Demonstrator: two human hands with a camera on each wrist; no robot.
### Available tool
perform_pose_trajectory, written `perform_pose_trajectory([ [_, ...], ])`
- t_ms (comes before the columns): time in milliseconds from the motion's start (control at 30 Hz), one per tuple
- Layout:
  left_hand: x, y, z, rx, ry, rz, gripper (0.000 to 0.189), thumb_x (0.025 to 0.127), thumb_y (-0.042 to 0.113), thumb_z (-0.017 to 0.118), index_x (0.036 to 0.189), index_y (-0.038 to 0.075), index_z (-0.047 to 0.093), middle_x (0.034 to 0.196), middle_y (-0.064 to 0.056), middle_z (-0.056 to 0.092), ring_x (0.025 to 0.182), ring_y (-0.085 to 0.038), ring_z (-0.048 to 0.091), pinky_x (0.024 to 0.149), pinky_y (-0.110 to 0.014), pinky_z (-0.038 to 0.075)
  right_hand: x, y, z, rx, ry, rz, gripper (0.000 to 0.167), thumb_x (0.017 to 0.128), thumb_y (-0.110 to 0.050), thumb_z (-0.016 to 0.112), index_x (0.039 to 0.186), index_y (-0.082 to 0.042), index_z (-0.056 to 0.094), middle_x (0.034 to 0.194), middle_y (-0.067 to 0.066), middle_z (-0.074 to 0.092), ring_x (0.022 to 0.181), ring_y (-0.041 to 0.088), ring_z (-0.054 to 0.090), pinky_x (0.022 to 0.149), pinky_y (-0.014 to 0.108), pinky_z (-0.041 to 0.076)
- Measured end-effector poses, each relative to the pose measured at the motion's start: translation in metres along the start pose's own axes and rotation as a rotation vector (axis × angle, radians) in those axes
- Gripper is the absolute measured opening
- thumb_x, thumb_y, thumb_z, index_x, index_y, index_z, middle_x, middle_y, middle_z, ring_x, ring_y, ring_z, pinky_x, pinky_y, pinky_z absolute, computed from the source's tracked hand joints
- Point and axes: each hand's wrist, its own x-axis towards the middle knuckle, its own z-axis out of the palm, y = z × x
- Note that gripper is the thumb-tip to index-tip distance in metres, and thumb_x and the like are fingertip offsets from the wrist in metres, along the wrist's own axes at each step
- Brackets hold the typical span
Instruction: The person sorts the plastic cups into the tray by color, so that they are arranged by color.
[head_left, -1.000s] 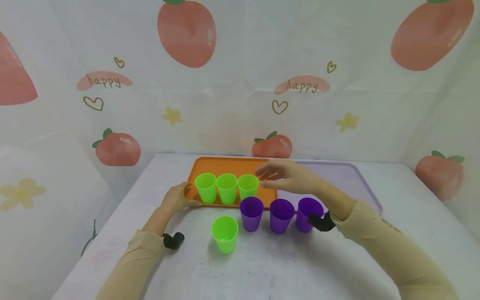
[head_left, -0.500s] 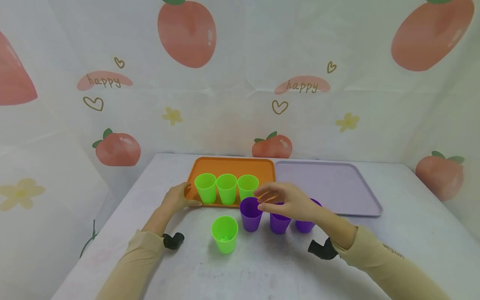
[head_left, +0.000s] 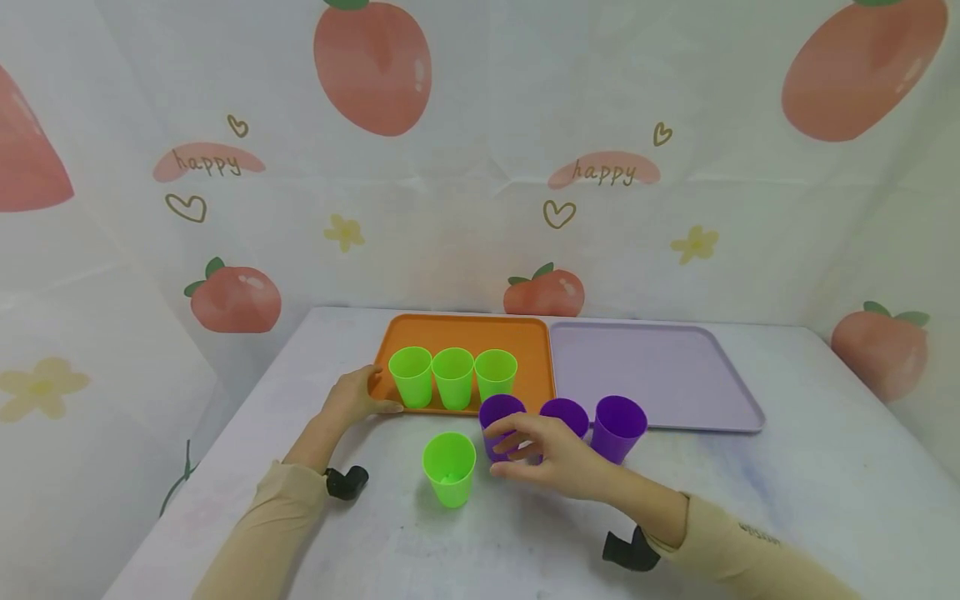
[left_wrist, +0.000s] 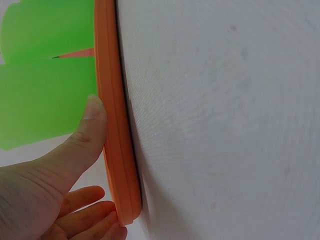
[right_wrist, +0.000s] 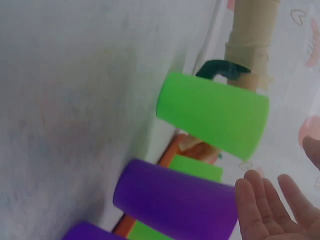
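My left hand holds the near left corner of the orange tray. In the left wrist view its thumb lies on the rim and the fingers bend in at the corner. Three bright green cups stand upright in a row along the tray's front. My right hand hovers with parted fingers, holding nothing, in front of the purple cups, partly hiding the left purple cup and the middle purple cup. Left of its fingertips a single green cup stands on the table.
A third purple cup stands right of my right hand. Behind it lies a pale lilac tray, side by side with the orange one. A printed cloth hangs behind the white table.
My right hand has come from over the orange tray back toward me, down past the purple cups and closer to the single green cup. The left hand has stayed at the tray corner.
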Motion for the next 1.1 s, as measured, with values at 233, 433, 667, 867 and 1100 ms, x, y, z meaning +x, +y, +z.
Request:
perform_pose_trajectory([
  [233,0.000,0.000,0.000,-0.001,-0.005,-0.006,0.080,0.073,0.032,0.078,0.133,-0.007,0.042,0.134,-0.026,0.049,0.125,-0.046,0.043,0.106,-0.055,0.037,0.003,0.001,0.020,-0.052,0.033,-0.042,0.040,0.083,-0.014,0.069,0.118,0.001,0.057,0.116,0.017,0.064,0.099,0.032,0.065,0.084,0.028,0.057],
  [433,-0.001,0.001,0.000,-0.001,-0.004,-0.004,0.080,0.074,0.032,0.078,0.133,-0.008,0.042,0.134,-0.026,0.050,0.125,-0.046,0.043,0.106,-0.054,0.037,0.006,0.002,0.031,-0.069,0.059,-0.041,0.047,0.081,-0.014,0.071,0.122,0.002,0.054,0.122,0.018,0.062,0.105,0.032,0.064,0.087,0.035,0.056],
  [667,-0.002,0.004,-0.001,-0.004,0.003,-0.007,0.079,0.074,0.031,0.078,0.133,-0.008,0.042,0.134,-0.028,0.049,0.125,-0.047,0.043,0.106,-0.055,0.037,0.011,0.001,0.038,-0.069,0.080,0.003,0.053,0.080,-0.018,0.073,0.126,0.001,0.053,0.128,0.018,0.058,0.111,0.033,0.062,0.089,0.035,0.054],
  [867,-0.002,0.005,0.000,0.002,0.002,-0.012,0.080,0.074,0.031,0.078,0.133,-0.008,0.042,0.134,-0.029,0.048,0.126,-0.047,0.042,0.107,-0.054,0.036,0.015,-0.001,0.041,-0.075,0.083,0.040,0.058,0.079,-0.020,0.074,0.128,0.001,0.051,0.129,0.015,0.058,0.113,0.033,0.060,0.091,0.036,0.054],
  [1100,-0.002,0.004,-0.001,0.004,0.000,-0.007,0.079,0.074,0.030,0.078,0.133,-0.008,0.042,0.133,-0.027,0.050,0.125,-0.046,0.043,0.106,-0.054,0.037,0.018,-0.002,0.045,-0.107,0.112,0.049,0.059,0.077,-0.021,0.076,0.127,-0.001,0.051,0.124,0.012,0.060,0.110,0.029,0.061,0.090,0.034,0.054],
])
